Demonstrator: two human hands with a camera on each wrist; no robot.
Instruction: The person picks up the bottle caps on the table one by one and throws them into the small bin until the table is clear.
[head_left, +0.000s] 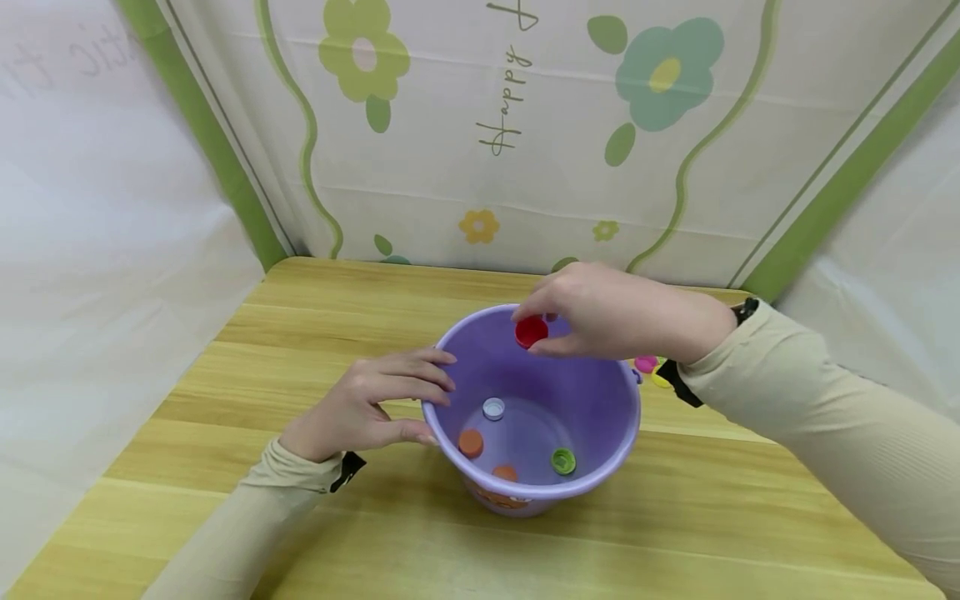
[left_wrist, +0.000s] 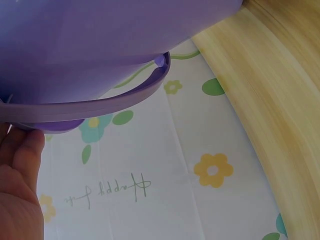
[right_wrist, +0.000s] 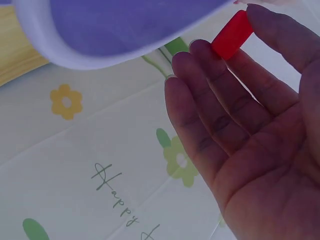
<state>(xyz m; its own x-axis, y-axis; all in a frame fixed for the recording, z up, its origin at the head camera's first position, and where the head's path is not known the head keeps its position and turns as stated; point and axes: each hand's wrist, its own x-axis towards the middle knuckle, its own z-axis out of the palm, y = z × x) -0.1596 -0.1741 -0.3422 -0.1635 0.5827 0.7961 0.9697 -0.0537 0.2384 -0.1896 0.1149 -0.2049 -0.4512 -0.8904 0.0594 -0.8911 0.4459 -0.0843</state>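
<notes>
Because the bucket [head_left: 585, 396] stands loose on the table [head_left: 315, 308], the left hand [head_left: 360, 400] probably serves to steady it: its fingers lie slightly spread over the left rim and reach inside, while the thumb sits on the outer side. The bucket's handle [left_wrist: 100, 109], seen in the left wrist view, runs along the outside, probably lowered to leave the mouth free.

Inside, from the left, an orange cap [head_left: 470, 442] lies near the wall, then a white cap [head_left: 493, 408], then a second orange cap [head_left: 505, 473] partly hidden by the near rim. Next comes the red cap [head_left: 531, 332], off the bottom and in front of the far inner wall as the head view has it; how high it hangs against the rim I cannot tell. A green cap [head_left: 563, 461] rests on the bottom to the right. The right hand [head_left: 600, 317] pinches the red cap between thumb and fingertip, enough, it seems, for so small and light a thing; its other fingers reach out loosely.

Beyond the bucket, on the table, a pink piece [head_left: 646, 364] and a yellow piece [head_left: 662, 375] show beside the sleeve.

Counted: one bucket; two orange caps, one white, one green inside; one red in the fingers; at least one pink and one yellow piece outside, perhaps more behind the arm.
</notes>
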